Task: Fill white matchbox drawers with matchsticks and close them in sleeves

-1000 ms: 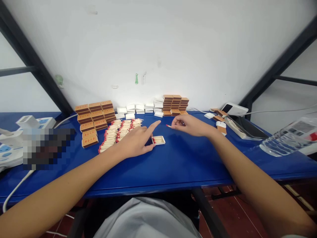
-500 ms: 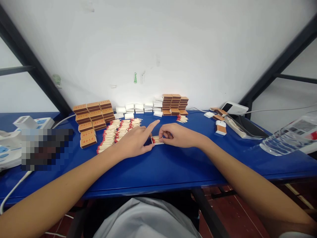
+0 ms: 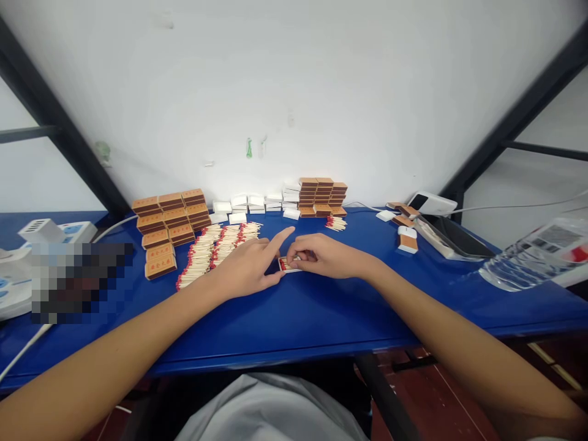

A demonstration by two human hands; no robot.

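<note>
A small white matchbox tray (image 3: 294, 271) with red-tipped matches (image 3: 283, 264) in it lies on the blue table between my hands. My left hand (image 3: 250, 266) is at the tray's left end, its thumb and a partly hidden finger around that end and its index finger stretched out past it. Over the right part of the tray, my right hand (image 3: 316, 254) is closed, with thumb and curled fingertips on the matches. Its fingers hide the tray's right end. Rows of loose matches (image 3: 197, 263) lie beyond my left hand.
Stacked brown matchboxes (image 3: 169, 217) stand at the left, more matchboxes (image 3: 321, 196) at the back. White trays (image 3: 248, 203) line the wall. A small match pile (image 3: 336, 223) lies near the back stack. Rightward are a black phone (image 3: 454, 236) and a plastic bottle (image 3: 533, 257); a power strip (image 3: 78, 233) is left.
My right hand has shifted slightly left over the tray, covering more of the matches. My left hand keeps its pose at the tray's left end. The whole view has tilted slightly.
</note>
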